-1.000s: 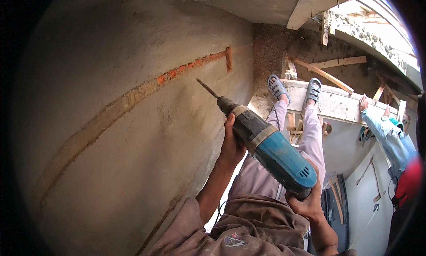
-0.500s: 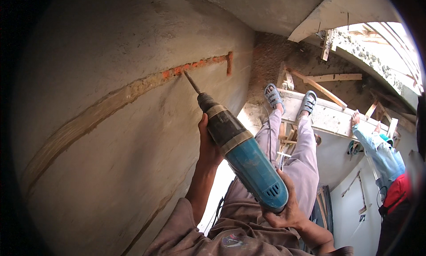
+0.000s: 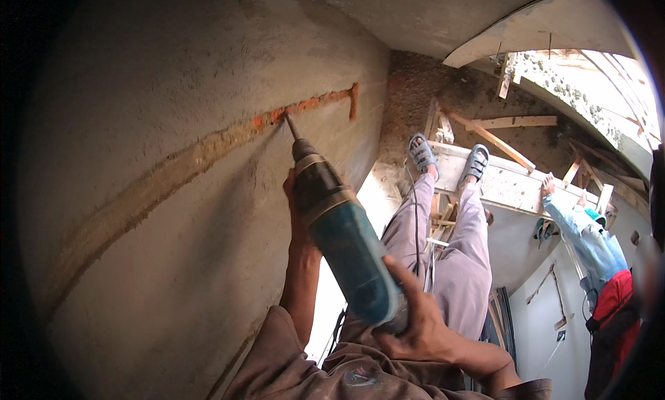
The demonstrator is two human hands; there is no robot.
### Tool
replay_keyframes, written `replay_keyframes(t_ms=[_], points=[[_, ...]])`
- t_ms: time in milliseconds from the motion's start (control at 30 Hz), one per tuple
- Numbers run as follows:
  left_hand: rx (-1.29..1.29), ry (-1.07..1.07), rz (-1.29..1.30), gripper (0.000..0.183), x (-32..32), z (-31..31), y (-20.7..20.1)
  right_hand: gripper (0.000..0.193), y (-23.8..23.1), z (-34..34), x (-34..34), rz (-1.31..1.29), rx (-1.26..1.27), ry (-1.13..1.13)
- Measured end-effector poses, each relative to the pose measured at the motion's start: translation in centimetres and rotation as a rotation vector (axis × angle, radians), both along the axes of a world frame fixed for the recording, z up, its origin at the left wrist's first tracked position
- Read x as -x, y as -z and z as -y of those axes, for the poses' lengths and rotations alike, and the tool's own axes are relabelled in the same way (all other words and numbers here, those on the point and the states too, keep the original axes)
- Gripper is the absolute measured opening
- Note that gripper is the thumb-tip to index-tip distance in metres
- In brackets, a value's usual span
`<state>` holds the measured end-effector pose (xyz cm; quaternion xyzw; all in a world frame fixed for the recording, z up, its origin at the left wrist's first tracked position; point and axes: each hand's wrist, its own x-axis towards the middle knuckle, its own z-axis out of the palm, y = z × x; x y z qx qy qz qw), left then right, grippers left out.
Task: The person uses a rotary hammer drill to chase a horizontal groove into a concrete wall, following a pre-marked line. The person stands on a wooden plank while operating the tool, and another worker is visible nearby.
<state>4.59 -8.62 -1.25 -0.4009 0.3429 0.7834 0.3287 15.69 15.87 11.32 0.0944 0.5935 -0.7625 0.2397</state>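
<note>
A blue and black hammer drill (image 3: 350,251) is held in both my hands, tilted up toward the plastered wall (image 3: 159,275). Its steel bit (image 3: 292,127) meets a narrow groove (image 3: 215,148) cut in the plaster, at a stretch where orange-red brick shows. My left hand (image 3: 298,216) wraps round the front of the body, partly hidden behind it. At the back end, my right hand (image 3: 419,327) grips the handle, which is mostly hidden by hand and housing.
My sandalled feet stand on a pale plank (image 3: 509,180). A dark cord (image 3: 416,227) hangs by my leg. Timber props (image 3: 502,144) stand beyond the plank. Another person in light blue and red (image 3: 589,241) is at the right, on the same plank.
The rear of the drill has swung left, along with both hands, so the drill stands more steeply in view. Its tip remains at the brick part of the groove. The view has shifted slightly.
</note>
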Motion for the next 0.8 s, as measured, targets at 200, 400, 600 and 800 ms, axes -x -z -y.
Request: replay_keyframes(t_ms=[200,400,600,800], points=[[0.127,-0.111,-0.293,0.062,0.4,-1.0,0.1,0.103,-1.6,-0.3,3.4,0.099,0.068,-0.179],[-0.06,-0.16,-0.21,0.059,2.8,2.0,2.4,0.094,-3.0,2.2,6.0,-0.043,-0.086,-0.321],[-0.536,-0.264,0.043,0.061,3.6,2.0,3.7,0.091,-0.6,2.5,5.9,-0.147,-0.15,-0.247],[-0.221,-0.187,-0.022,0.059,-0.1,1.8,2.9,0.099,0.9,-1.7,2.5,-0.103,-0.065,-0.193]])
